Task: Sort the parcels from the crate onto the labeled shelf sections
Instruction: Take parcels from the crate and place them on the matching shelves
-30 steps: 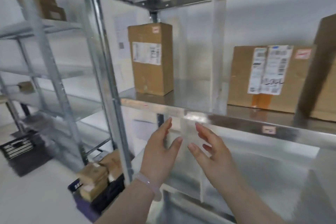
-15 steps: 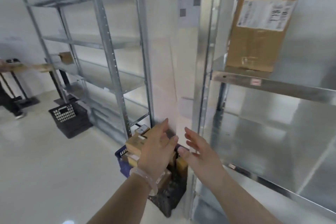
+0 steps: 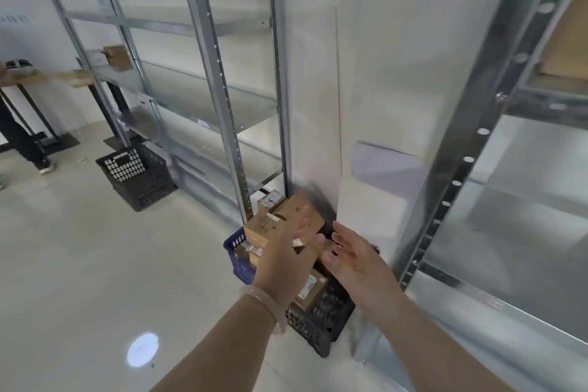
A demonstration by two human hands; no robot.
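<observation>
Crate (image 3: 318,326) holds parcels (image 3: 261,227), top parcel (image 3: 291,208) tilted lengthwise toward wall (image 3: 313,105); left hand (image 3: 286,253), right hand (image 3: 358,259) above, fingers (image 3: 343,234) spread, empty.

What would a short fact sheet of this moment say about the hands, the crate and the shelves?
crate: blue-and-black plastic lattice, on the pale floor between two grey perforated metal racks
parcels: small brown cardboard boxes piled inside, none gripped
left hand: open, holding nothing, over the crate
right hand: open, holding nothing, beside the left
second crate: black plastic, farther left on the floor
</observation>
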